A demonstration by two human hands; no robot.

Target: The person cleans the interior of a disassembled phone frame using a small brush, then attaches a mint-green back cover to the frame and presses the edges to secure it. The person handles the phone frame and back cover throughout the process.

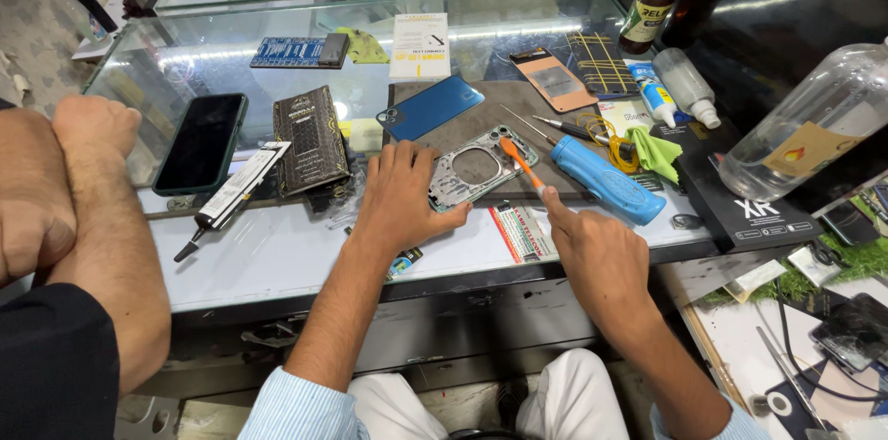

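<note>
My left hand lies flat on the counter and holds down the near left corner of a stripped phone frame, grey-green with a round opening. My right hand grips an orange-tipped tool whose tip rests on the frame's right edge. A blue phone back cover lies just beyond the frame on the dark work mat.
A blue cylindrical tool, screwdrivers, a green cloth, glue tubes, a brown bottle and a clear plastic bottle crowd the right. A dark phone, a black packet and a tube lie left. Another person's folded arms rest at far left.
</note>
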